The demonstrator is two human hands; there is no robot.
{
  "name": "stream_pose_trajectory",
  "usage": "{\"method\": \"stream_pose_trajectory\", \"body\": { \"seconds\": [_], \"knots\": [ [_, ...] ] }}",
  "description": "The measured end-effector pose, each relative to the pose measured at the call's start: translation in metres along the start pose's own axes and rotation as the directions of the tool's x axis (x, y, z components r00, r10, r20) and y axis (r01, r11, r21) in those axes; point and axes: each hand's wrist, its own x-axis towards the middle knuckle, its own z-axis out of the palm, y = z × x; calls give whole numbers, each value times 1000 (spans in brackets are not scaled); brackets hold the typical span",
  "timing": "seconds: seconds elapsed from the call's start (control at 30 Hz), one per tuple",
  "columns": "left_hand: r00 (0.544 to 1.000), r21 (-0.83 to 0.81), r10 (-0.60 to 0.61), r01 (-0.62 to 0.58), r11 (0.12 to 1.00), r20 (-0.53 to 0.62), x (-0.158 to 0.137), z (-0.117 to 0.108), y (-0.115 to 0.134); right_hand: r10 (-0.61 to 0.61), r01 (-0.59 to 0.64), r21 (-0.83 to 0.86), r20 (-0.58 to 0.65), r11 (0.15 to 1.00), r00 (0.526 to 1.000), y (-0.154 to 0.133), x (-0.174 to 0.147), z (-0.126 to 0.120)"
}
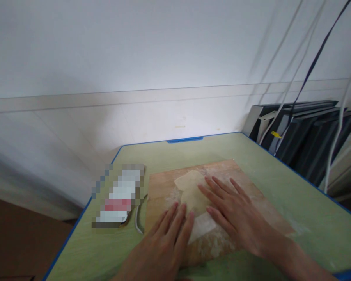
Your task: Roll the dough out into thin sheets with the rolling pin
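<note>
A flattened, pale sheet of dough (194, 191) with an uneven outline lies on a floured wooden board (160, 187). Below its near edge is a flat white strip (203, 226), whose kind I cannot make out. My left hand (166, 242) is at the board's near left, fingers stretched out, with its fingertips by the dough's lower left edge. From the right, my right hand (240, 214) reaches over the board with fingers spread, the tips at the dough's right side and the strip's right end. Neither hand grips anything.
The board rests on a green table (280, 191) with blue edging. Left of it lie a pixelated flat object (121, 197) and a thin, curved grey piece (138, 220). Dark folder-like items (304, 132) stand beyond the right edge, with hanging cables (318, 54). A white wall rises behind.
</note>
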Motion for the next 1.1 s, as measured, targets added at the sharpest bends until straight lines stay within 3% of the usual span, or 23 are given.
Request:
{"method": "stream_pose_trajectory", "body": {
  "seconds": [0.3, 0.57, 0.8, 0.93, 1.1],
  "knots": [
    [997, 109, 50, -43, 993, -62, 4, 16, 7, -82, 75, -48, -166, 996, 983, -2, -30, 3],
    [984, 122, -13, 35, 992, -179, 10, -3, -17, 56, -57, 32, 44, 998, 997, 5, 18, 0],
    [962, -20, -101, 100, 995, -255, 13, -10, -47, 49, -59, 53, 173, 997, 984, 27, 69, 12],
    [951, -103, -170, 148, 984, -260, 12, -14, -55, -22, 16, 27, 214, 1000, 977, 31, 85, 13],
    [961, -174, -175, 138, 975, -216, 10, -14, -57, 43, -44, 2, 203, 999, 978, 28, 85, 13]
  ]
}}
